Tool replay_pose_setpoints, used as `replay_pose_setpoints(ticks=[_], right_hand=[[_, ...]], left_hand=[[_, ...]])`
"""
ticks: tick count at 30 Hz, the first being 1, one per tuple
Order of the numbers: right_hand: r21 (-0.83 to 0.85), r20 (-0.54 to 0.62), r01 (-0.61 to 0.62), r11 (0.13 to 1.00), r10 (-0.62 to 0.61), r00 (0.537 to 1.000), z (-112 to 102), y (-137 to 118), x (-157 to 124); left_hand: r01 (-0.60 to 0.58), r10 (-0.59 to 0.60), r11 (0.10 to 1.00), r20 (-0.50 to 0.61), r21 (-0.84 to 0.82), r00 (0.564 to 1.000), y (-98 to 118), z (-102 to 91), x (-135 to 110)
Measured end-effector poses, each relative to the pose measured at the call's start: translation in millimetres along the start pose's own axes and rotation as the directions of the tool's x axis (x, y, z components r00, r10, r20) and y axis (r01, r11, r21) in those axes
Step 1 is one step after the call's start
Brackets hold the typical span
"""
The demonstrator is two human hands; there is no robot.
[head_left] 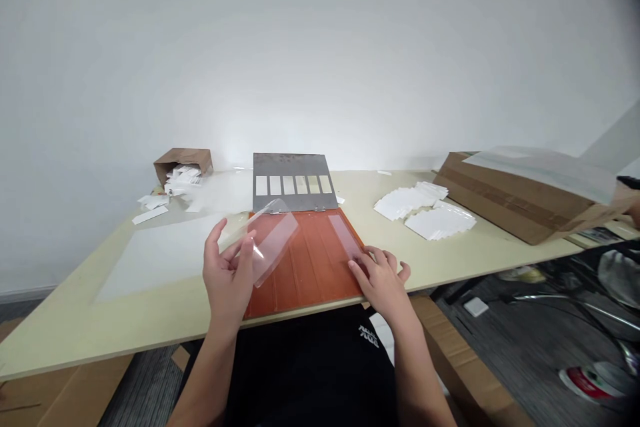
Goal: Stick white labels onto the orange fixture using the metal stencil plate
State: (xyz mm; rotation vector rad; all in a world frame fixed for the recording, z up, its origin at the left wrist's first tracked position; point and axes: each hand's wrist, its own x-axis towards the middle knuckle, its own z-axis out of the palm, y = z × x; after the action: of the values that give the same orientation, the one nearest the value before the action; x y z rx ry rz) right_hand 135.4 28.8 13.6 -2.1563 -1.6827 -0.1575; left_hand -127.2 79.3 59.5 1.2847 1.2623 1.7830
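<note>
My left hand (pixel 230 267) is raised over the left side of an orange board (pixel 315 267), its fingers closed on a bent clear plastic sheet (pixel 273 250). On the board, which has long straight grooves, a translucent pale strip (pixel 343 233) lies along the right edge. The fingertips of my right hand (pixel 380 277) are at the near end of this strip, thumb and forefinger close together. Hinged to the board's far edge is a grey metal plate (pixel 290 167) with a row of several pale rectangular openings.
Fanned white cards (pixel 410 200) lie on the table (pixel 165 313) to the right. Beyond them sits a large cardboard box (pixel 510 203) with a plastic sheet over it. A small open carton (pixel 186 157) spills white pieces at the left, near large translucent film (pixel 160 253).
</note>
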Motion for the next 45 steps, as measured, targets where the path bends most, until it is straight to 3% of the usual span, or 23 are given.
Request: replay_pose_setpoints(ticks=[5,8,13,17,20,26,31,45], right_hand=[[0.025,-0.006,0.004,1.000,-0.004,1.000,-2.7,0.0,-1.9],[0.097,-0.049,0.083,0.992,-0.079,0.996,-12.0,-12.4,-5.4],[0.326,-0.187,0.326,0.887,-0.278,0.942,-31.4,-69.6,-9.6],[0.462,-0.316,0.388,0.797,-0.261,0.912,-36.0,-115.3,-9.7],[0.499,-0.363,0.391,0.773,-0.223,0.905,-31.5,-131.3,-10.3],[0.602,-0.416,0.420,0.679,-0.182,0.891,-21.8,-136.1,-12.7],[0.701,-0.356,0.394,0.594,-0.187,0.916,-25.8,-135.6,-14.2],[0.844,-0.216,0.294,0.449,-0.216,0.952,-28.8,-124.7,-10.7]], left_hand=[[-0.123,0.121,0.985,0.022,0.122,0.992,-1.7,-1.9,0.3],[-0.134,0.127,0.988,0.089,0.078,0.988,-3.8,-1.2,-0.6],[0.008,0.023,0.990,0.219,-0.138,0.975,-7.3,5.7,-7.8],[0.069,-0.006,0.962,0.231,-0.265,0.973,-6.8,12.2,-16.4],[0.100,-0.035,0.949,0.214,-0.299,0.976,-5.1,14.0,-21.8],[0.232,-0.158,0.873,0.203,-0.428,0.966,2.4,14.6,-25.5],[0.252,-0.169,0.844,0.212,-0.473,0.963,1.5,14.7,-23.9],[-0.018,0.091,0.954,0.235,-0.299,0.968,-7.7,11.9,-23.7]])
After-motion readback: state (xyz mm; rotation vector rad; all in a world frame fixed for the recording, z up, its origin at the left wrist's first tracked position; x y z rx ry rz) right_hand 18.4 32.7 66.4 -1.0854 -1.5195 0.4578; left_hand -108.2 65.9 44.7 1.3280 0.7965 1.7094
